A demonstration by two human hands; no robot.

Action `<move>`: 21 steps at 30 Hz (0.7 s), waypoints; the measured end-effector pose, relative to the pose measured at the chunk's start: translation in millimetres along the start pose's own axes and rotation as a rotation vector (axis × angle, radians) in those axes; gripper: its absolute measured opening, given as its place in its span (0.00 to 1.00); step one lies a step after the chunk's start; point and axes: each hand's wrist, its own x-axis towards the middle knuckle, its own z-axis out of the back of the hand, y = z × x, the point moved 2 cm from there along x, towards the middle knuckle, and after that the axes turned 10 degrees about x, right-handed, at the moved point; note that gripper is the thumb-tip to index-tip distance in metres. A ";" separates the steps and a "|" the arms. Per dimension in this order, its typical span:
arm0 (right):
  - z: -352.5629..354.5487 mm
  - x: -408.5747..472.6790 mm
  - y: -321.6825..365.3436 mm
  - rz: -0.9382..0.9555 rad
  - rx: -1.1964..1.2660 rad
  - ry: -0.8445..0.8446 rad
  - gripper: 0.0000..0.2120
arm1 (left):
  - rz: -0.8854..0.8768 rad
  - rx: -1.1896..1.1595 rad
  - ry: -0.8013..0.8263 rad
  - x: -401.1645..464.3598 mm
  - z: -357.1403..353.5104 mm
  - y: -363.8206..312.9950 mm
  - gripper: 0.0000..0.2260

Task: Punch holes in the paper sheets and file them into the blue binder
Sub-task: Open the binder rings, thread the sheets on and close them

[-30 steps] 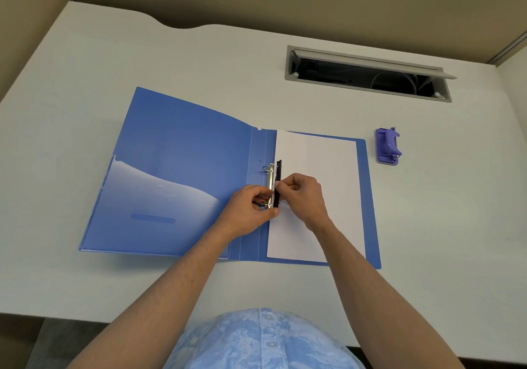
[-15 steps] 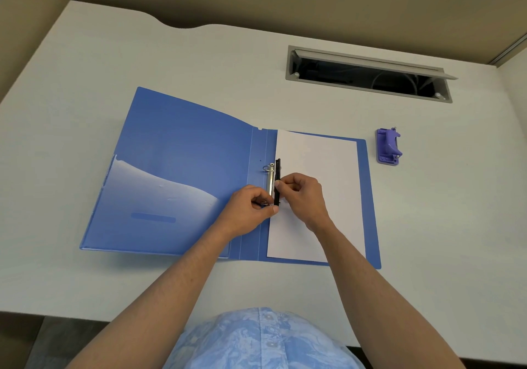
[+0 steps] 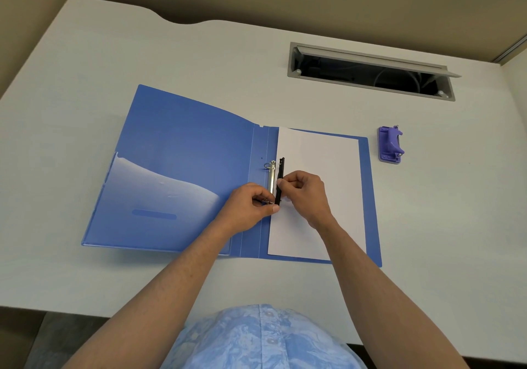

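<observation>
- The right hand [image 3: 306, 194] has its grip pinched on the black clamp bar [image 3: 280, 179] at the paper's [image 3: 319, 174] left edge.
- The left hand [image 3: 251, 206] grips the near ring of the metal ring mechanism [image 3: 271, 177].
- The blue binder [image 3: 182, 169] lies open on the counter [image 3: 85, 69].
- A purple hole punch [image 3: 390, 145] sits apart, to the right.

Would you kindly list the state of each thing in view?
Binder: open flat on the desk.
Paper: lying on the binder's right half.
Ring clip: far ring closed; near end hidden by fingers.
Punch: idle, untouched.
Left hand: pinching the clip.
Right hand: pinching the clip's black bar.
</observation>
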 end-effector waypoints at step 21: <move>0.2 2.5 -2.4 0.003 0.001 -0.002 0.06 | 0.079 -0.087 0.036 -0.8 2.2 3.5 0.13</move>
